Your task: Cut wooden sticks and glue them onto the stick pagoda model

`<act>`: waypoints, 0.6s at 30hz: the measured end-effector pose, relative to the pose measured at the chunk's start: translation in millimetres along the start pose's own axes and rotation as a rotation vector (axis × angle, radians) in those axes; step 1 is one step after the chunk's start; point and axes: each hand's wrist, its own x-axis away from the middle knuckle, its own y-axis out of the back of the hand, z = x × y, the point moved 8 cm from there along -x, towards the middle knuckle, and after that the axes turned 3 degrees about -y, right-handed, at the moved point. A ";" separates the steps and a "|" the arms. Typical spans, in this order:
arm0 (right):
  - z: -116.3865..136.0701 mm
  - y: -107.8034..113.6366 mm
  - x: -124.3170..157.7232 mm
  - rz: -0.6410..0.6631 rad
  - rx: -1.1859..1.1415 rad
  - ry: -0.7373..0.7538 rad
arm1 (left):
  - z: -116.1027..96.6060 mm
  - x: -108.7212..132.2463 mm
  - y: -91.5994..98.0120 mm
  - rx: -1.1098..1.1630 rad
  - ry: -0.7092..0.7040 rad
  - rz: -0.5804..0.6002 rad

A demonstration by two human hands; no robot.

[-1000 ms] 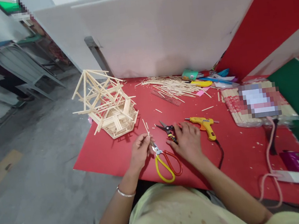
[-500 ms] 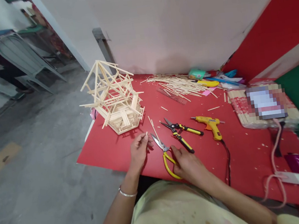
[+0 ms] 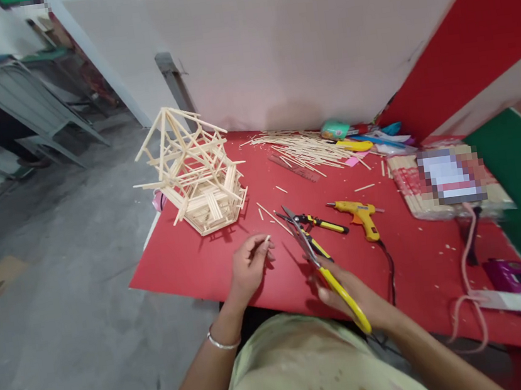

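My left hand (image 3: pixel 251 264) is closed, with a short pale stick piece (image 3: pixel 267 239) pinched between thumb and fingertips. In my right hand (image 3: pixel 353 291) is a pair of scissors (image 3: pixel 344 295) with yellow handles, raised above the table edge and turned on its side, blades pointing away from me. Just beyond the blades lie black-and-yellow pliers (image 3: pixel 325 222), partly hidden by the scissors. A thin wooden stick (image 3: pixel 270 213) lies in front of my left hand. To the left stands a framework of wooden sticks (image 3: pixel 206 182) with a pointed top and a many-sided base.
The red table (image 3: pixel 178 262) bears a yellow glue gun (image 3: pixel 360 214), a heap of loose sticks (image 3: pixel 302 149), a ruler (image 3: pixel 293 169) and packed sticks (image 3: pixel 406 186) under a phone (image 3: pixel 451 178). A pale board (image 3: pixel 243 51) stands behind. A person sits near a chair (image 3: pixel 25 97).
My right hand has lifted the scissors off the table and turned them. My left hand has shifted slightly right with the stick piece. The long stick near the scissors now lies at another angle.
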 end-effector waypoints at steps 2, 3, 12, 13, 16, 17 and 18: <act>6.4 6.7 -11.2 -0.127 0.122 0.000 | -10.5 0.3 -2.8 -0.097 -0.051 0.016; 8.8 7.5 -16.5 -0.157 0.189 0.000 | -15.2 0.3 -3.4 -0.151 -0.079 0.021; 30.9 0.8 -35.2 -0.252 0.733 0.110 | -20.9 1.4 3.8 -0.413 -0.220 -0.034; 31.7 0.6 -35.5 -0.256 0.742 0.114 | -20.1 1.1 3.6 -0.423 -0.217 -0.033; 31.9 1.0 -36.4 -0.274 0.753 0.114 | -21.1 0.0 1.0 -0.426 -0.223 -0.017; 31.5 1.0 -36.7 -0.277 0.757 0.112 | -21.7 -0.3 0.2 -0.423 -0.225 -0.013; 31.2 0.9 -37.0 -0.281 0.763 0.110 | -21.9 -0.6 -0.4 -0.419 -0.226 -0.007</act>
